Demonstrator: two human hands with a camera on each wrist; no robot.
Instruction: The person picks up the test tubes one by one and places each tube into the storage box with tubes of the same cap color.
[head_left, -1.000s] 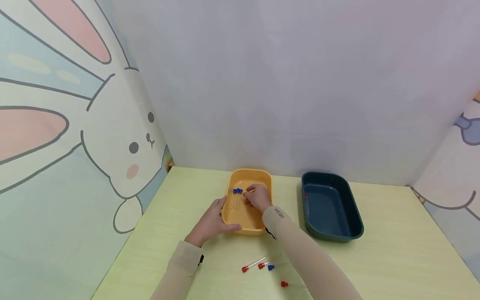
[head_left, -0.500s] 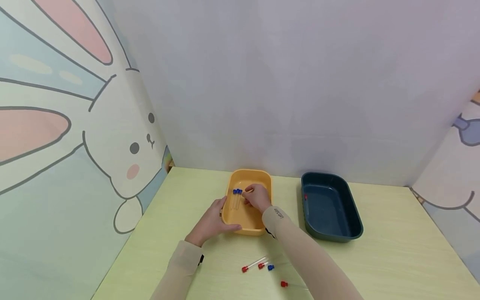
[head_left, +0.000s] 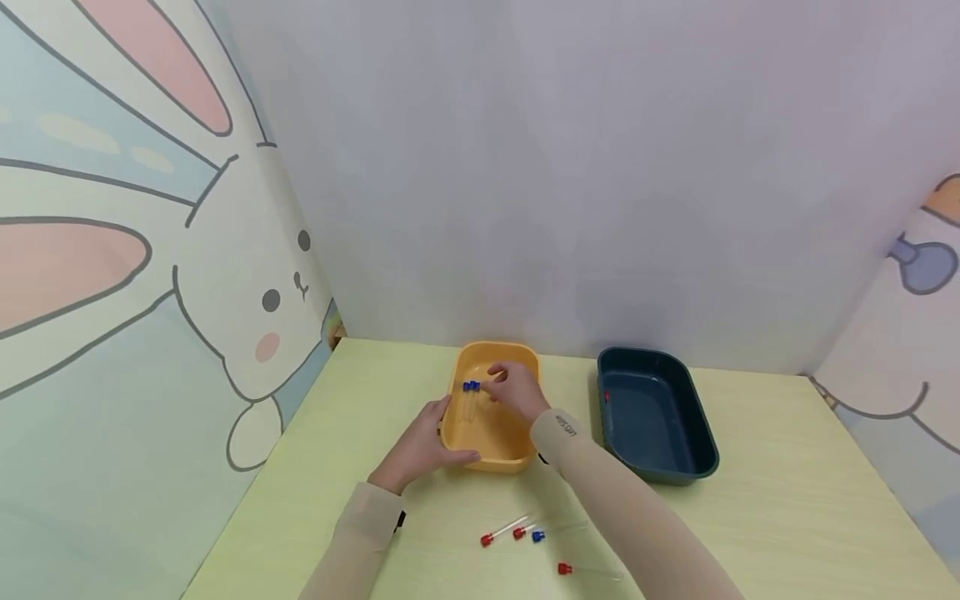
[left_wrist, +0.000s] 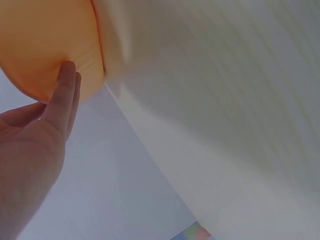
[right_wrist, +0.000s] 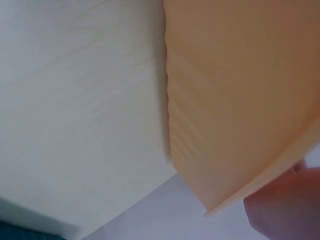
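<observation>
The yellow tray (head_left: 491,433) stands at the middle of the table, and several test tubes with blue caps (head_left: 471,386) lie side by side inside it. My left hand (head_left: 420,454) holds the tray's near left corner, thumb over the front rim, fingers against the left outer wall. In the left wrist view those fingers (left_wrist: 64,95) lie nearly straight along the orange-looking wall. My right hand (head_left: 517,390) is inside the tray, its fingers spread apart, one fingertip right at the rightmost blue cap. The right wrist view shows mostly the tray's outer wall (right_wrist: 235,100).
A dark blue tray (head_left: 652,417) with a small red bit at its left wall stands to the right. On the near table lie tubes with red caps (head_left: 487,540) and one with a blue cap (head_left: 538,536). A grey-white wall rises behind the table.
My right hand has lifted a finger and shifted slightly within the tray. The blue caps sit closer together. The left hand keeps its hold; the head view has shifted slightly.
</observation>
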